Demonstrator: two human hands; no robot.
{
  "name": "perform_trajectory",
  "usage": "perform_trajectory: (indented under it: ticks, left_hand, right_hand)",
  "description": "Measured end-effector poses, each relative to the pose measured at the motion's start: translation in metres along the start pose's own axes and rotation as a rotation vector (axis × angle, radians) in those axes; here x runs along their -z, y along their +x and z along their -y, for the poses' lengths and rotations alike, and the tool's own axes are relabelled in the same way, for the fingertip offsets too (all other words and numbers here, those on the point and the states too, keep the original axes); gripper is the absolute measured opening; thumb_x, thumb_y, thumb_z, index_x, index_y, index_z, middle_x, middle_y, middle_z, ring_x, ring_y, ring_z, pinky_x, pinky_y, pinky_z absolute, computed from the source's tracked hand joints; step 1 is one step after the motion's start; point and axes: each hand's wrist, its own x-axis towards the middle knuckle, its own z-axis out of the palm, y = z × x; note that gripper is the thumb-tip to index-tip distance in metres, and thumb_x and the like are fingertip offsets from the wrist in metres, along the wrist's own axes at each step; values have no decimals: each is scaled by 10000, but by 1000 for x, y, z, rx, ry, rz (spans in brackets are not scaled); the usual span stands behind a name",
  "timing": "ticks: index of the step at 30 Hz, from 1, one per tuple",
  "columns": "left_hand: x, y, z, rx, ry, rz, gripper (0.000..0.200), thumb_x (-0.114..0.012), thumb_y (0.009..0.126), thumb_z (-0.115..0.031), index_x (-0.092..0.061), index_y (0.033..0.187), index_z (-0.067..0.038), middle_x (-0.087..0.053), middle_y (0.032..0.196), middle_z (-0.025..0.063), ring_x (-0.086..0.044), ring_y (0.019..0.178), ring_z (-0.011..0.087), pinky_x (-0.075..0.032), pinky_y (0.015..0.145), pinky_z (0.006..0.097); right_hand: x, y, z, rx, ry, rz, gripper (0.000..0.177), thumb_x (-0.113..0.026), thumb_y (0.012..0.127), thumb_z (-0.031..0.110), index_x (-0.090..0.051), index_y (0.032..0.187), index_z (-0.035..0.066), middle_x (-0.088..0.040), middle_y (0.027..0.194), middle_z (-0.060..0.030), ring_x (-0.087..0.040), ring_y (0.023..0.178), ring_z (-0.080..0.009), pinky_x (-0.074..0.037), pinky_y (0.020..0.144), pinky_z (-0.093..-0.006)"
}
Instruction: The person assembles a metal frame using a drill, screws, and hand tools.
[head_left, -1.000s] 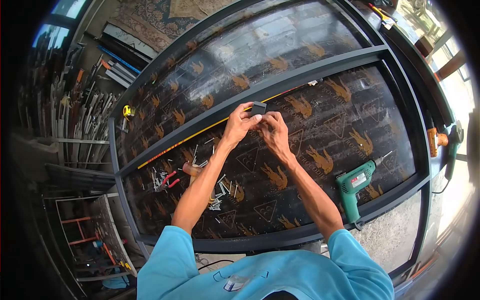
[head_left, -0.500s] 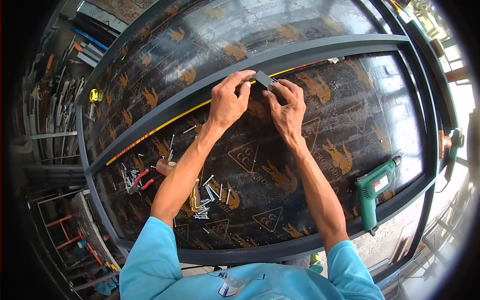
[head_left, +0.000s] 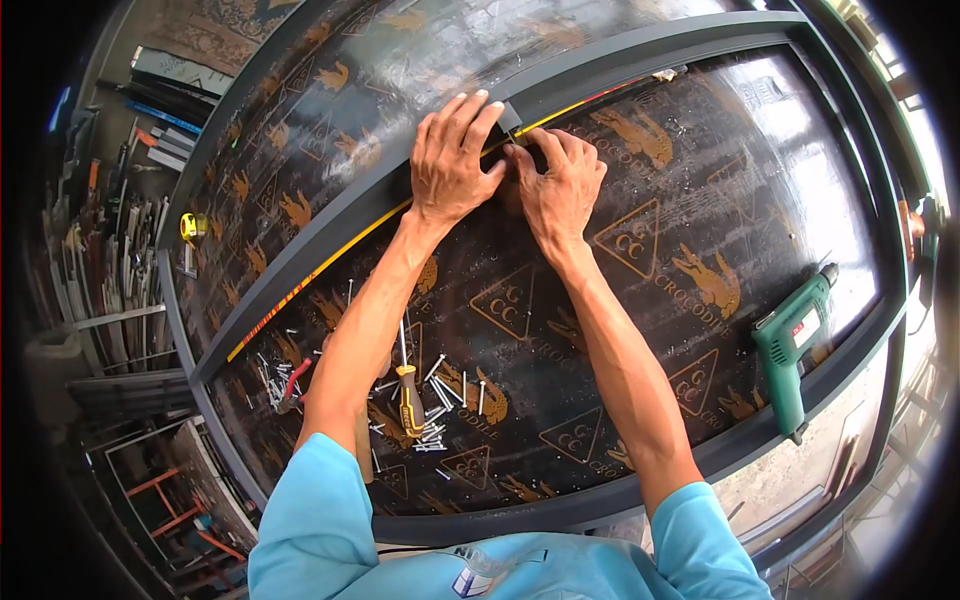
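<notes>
My left hand point(head_left: 452, 160) lies over the grey metal crossbar point(head_left: 620, 50), its fingers stretched out across the bar and the thumb toward the right hand. A small grey block-like piece point(head_left: 509, 116) sits at the crossbar, just beside the left fingertips. My right hand point(head_left: 560, 185) is right below that piece, thumb and index finger closed together at a small dark part that I cannot make out. Along the lower edge of the crossbar runs a yellow and red measuring strip point(head_left: 365, 232), passing behind both hands.
A green power drill point(head_left: 790, 350) lies at the right by the frame's edge. Near my left forearm are a screwdriver point(head_left: 410, 402), several loose screws point(head_left: 432, 428) and red-handled pliers point(head_left: 298, 378). A yellow tape measure point(head_left: 189, 227) lies at the far left.
The grey piece, held between both hands before, is now against the crossbar. My left hand has shifted up onto the bar with its fingers straightened. The view has moved slightly.
</notes>
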Motion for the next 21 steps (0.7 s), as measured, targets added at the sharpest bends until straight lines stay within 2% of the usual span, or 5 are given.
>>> perform_trajectory:
  ticks: [5,9,14,21]
  left_hand:
    - [-4,0,-3,24,40,-4,675,-784,577,-136,-553,1212,-133,-541,1248,61,-519,1144,266,-416,931,399]
    - [-1,0,-4,22,46,17,680,-791,580,-147,-555,1218,-145,-538,1251,58,-515,1149,263,-417,928,397]
    - [-4,-2,-1,-31,85,-3,682,-808,592,-177,-555,1224,-151,-544,1240,50,-515,1153,248,-415,927,404]
    - [-10,0,-3,9,85,-40,667,-804,611,-198,-553,1226,-142,-559,1218,51,-519,1149,242,-409,932,391]
  right_hand:
    - [3,-1,-3,-21,44,27,257,-714,759,255,-647,988,161,-597,995,-48,-522,962,-244,-377,798,-391]
    - [2,-3,-6,-6,83,-53,262,-719,743,208,-655,993,165,-587,1012,-35,-503,982,-243,-382,815,-396]
    - [6,0,-3,-24,101,12,251,-719,732,170,-650,973,154,-581,1023,-32,-493,988,-250,-386,819,-397]
    - [4,2,-2,-40,74,-9,232,-707,743,156,-642,964,177,-570,1012,-5,-489,976,-257,-386,808,-395]
